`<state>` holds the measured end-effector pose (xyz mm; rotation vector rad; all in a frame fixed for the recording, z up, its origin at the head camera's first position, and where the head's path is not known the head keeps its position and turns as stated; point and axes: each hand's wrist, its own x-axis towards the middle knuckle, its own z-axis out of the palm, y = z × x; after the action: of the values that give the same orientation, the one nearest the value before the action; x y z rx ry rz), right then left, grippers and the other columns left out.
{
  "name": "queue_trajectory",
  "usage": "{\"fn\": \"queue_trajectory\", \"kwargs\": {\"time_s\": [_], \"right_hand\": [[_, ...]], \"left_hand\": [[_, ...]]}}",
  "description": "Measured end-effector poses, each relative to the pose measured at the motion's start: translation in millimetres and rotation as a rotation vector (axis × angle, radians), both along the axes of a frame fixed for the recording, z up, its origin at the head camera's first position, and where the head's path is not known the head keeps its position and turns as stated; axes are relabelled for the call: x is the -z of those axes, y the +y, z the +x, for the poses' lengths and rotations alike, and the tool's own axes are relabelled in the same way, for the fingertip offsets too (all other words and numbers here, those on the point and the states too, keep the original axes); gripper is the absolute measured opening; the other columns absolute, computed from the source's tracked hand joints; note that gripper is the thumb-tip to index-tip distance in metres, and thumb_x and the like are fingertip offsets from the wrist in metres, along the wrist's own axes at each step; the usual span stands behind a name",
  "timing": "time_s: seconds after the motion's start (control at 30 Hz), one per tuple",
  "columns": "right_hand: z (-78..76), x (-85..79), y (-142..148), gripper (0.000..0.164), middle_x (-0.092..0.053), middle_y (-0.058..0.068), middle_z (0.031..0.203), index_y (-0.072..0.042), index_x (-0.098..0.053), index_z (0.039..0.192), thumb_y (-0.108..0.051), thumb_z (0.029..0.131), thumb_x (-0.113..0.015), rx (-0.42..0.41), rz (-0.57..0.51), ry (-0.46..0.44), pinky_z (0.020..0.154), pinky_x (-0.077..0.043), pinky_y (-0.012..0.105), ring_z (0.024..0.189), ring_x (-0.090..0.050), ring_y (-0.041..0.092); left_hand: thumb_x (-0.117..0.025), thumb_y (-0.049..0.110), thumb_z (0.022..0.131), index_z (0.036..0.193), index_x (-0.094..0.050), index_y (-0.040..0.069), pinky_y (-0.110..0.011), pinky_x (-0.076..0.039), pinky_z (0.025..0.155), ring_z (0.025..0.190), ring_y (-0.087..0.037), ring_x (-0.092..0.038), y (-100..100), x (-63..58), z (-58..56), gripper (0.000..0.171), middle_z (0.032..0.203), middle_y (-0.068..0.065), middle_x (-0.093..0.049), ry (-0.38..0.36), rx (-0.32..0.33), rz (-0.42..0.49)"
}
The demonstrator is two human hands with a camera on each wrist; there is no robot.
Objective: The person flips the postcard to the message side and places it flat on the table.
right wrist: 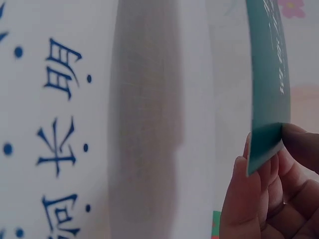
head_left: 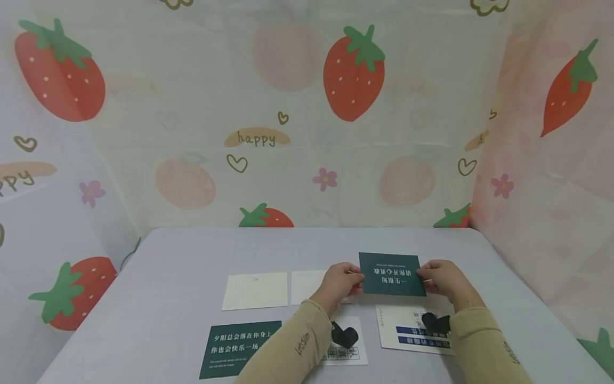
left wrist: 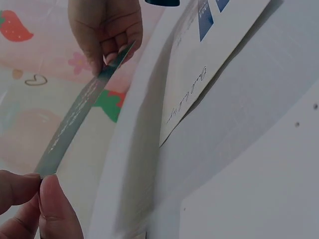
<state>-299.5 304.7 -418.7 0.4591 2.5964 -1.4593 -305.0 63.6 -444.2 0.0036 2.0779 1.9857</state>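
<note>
Both hands hold a dark green card (head_left: 390, 274) with white print above the table, its text upside down in the head view. My left hand (head_left: 338, 285) pinches the card's left edge between thumb and fingers. At the opposite edge, my right hand (head_left: 443, 280) pinches it near a lower corner, thumb on one face, as the right wrist view shows with the hand (right wrist: 279, 194). Seen from the left wrist, the card (left wrist: 82, 112) is almost edge-on. Beneath the raised card lies a white card (head_left: 403, 320) with blue bars, partly hidden by the right forearm.
On the white table (head_left: 158, 298) lie a pale blank-looking card (head_left: 254, 290), a second pale card (head_left: 304, 280) partly behind the left hand, a dark green card (head_left: 235, 349) and a white printed card (head_left: 352, 356). The left forearm covers parts of the last two. A strawberry-patterned curtain (head_left: 192, 106) surrounds the table.
</note>
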Motion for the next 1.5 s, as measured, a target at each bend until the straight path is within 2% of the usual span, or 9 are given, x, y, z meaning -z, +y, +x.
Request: {"fn": "queue_trajectory", "kwargs": {"time_s": [0.2, 0.43, 0.83, 1.03, 1.17, 1.5], "right_hand": [[-3.3, -0.6, 0.9, 0.016, -0.06, 0.011, 0.086, 0.002, -0.056, 0.098, -0.011, 0.091, -0.054, 0.008, -0.011, 0.003, 0.058, -0.05, 0.024, 0.071, -0.056, 0.018], [-3.7, -0.6, 0.9, 0.018, -0.06, 0.013, 0.091, 0.002, -0.054, 0.105, -0.009, 0.091, -0.053, 0.01, -0.006, 0.009, 0.058, -0.051, 0.025, 0.073, -0.058, 0.018], [3.3, -8.7, 0.5, 0.015, -0.059, 0.02, 0.099, 0.002, -0.052, 0.1, -0.009, 0.091, -0.051, -0.029, 0.001, 0.035, 0.063, -0.053, 0.031, 0.073, -0.06, 0.02], [3.4, -9.5, 3.9, 0.009, -0.06, 0.012, 0.087, 0.002, -0.054, 0.091, -0.007, 0.09, -0.053, -0.064, 0.008, 0.058, 0.069, -0.054, 0.033, 0.075, -0.058, 0.019], [4.0, -9.4, 5.9, 0.007, -0.058, 0.007, 0.079, 0.002, -0.054, 0.088, -0.005, 0.089, -0.055, -0.065, -0.009, 0.072, 0.068, -0.054, 0.031, 0.073, -0.056, 0.018], [2.3, -8.9, 7.7, 0.009, -0.058, 0.007, 0.079, 0.002, -0.056, 0.09, -0.006, 0.088, -0.056, -0.055, -0.014, 0.081, 0.064, -0.053, 0.027, 0.071, -0.057, 0.017]], "left_hand": [[-0.062, 0.01, 0.085, 0.088, -0.062, 0.007, -0.024, -0.053, 0.061, 0.068, -0.013, -0.06, -0.4, 0.2, -1.8, 0.004, 0.081, -0.005, -0.061, 0.004, 0.005, -0.007], [-0.06, 0.01, 0.087, 0.093, -0.06, 0.008, -0.024, -0.053, 0.059, 0.07, -0.014, -0.059, -0.6, 0.2, -1.5, 0.007, 0.083, -0.006, -0.059, 0.002, 0.017, -0.033], [-0.059, 0.013, 0.088, 0.088, -0.062, 0.008, -0.025, -0.053, 0.058, 0.07, -0.013, -0.059, -2.8, -1.8, -1.2, 0.006, 0.082, -0.005, -0.059, 0.025, 0.017, -0.065], [-0.062, 0.01, 0.085, 0.083, -0.064, 0.007, -0.025, -0.052, 0.061, 0.069, -0.013, -0.059, -4.2, -3.2, -2.3, 0.005, 0.079, -0.004, -0.062, 0.045, 0.012, -0.073], [-0.064, 0.01, 0.084, 0.082, -0.066, 0.007, -0.024, -0.053, 0.062, 0.068, -0.012, -0.059, -4.6, -4.3, -3.0, 0.004, 0.078, -0.003, -0.062, 0.039, 0.011, -0.074], [-0.064, 0.01, 0.083, 0.082, -0.067, 0.006, -0.024, -0.053, 0.062, 0.066, -0.011, -0.059, -4.8, -4.3, -3.5, 0.004, 0.076, -0.003, -0.062, 0.035, 0.008, -0.063]]}}
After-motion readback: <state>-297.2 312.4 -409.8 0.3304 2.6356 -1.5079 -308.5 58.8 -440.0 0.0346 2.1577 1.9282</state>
